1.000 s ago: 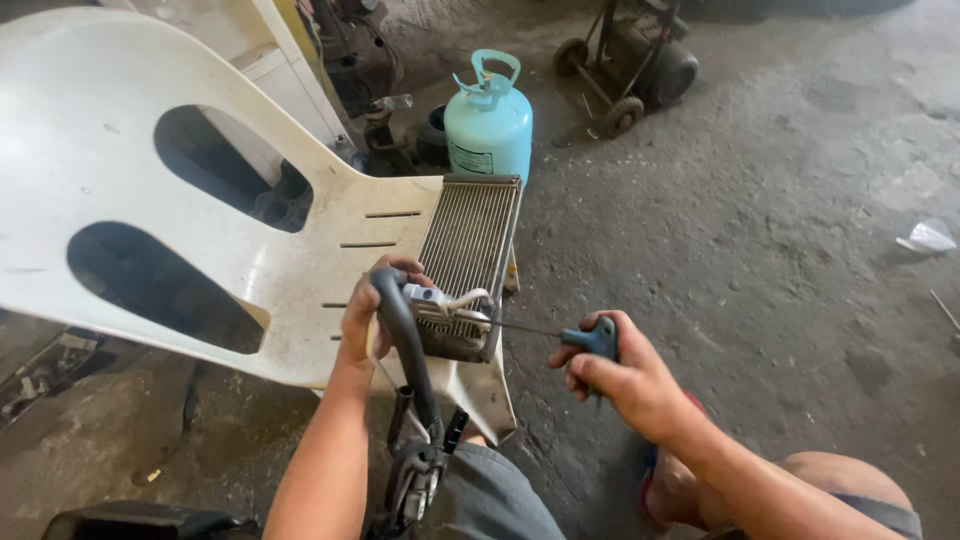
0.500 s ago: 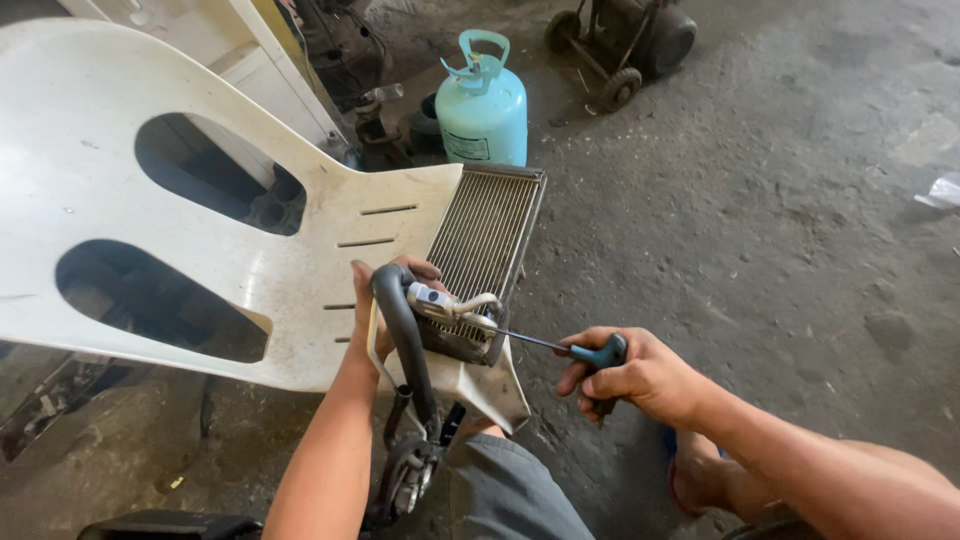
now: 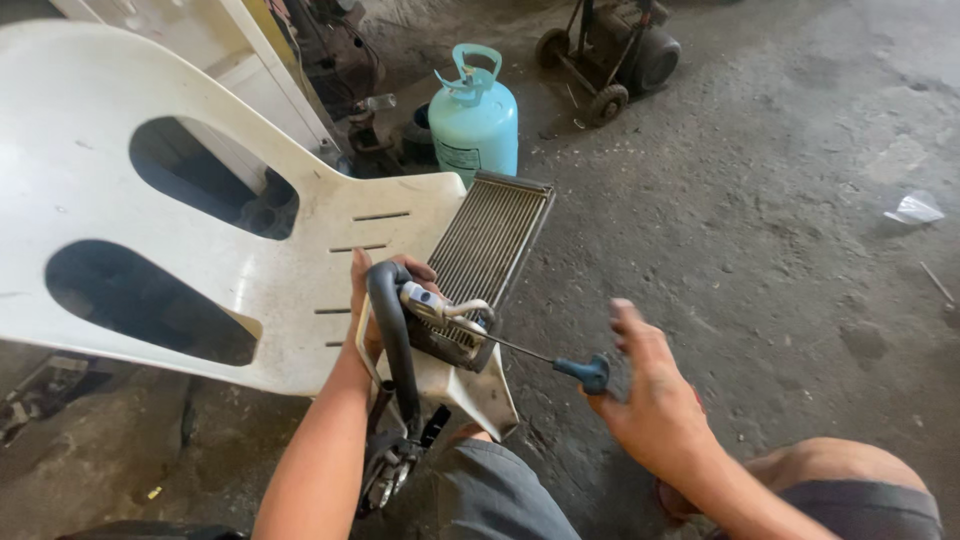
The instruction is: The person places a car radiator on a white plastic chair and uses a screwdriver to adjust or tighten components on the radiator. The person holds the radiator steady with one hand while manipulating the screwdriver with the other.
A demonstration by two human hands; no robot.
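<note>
A flat, finned metal heat-exchanger core (image 3: 490, 250) lies on the seat of a white plastic chair (image 3: 200, 200), which is tipped over on the concrete floor (image 3: 760, 240) and so serves as a raised rest that brings the work near the seated person's lap. At the core's near end sit a small silver valve block with bent metal pipes (image 3: 440, 308) and a thick black rubber hose (image 3: 392, 330) that curves down toward the person's knees. The left hand (image 3: 372, 300) wraps around this end by the hose, its grip closed on the core's edge, apparently to steady it. A thin screwdriver with a blue handle (image 3: 590, 372) has its tip at the valve block; the right hand (image 3: 650, 400) sits at the handle with its fingers spread loosely, a wide grip touching rather than clasping it. Farther off stand a teal gas cylinder (image 3: 474, 120) and a dark wheeled machine (image 3: 620, 50).
</note>
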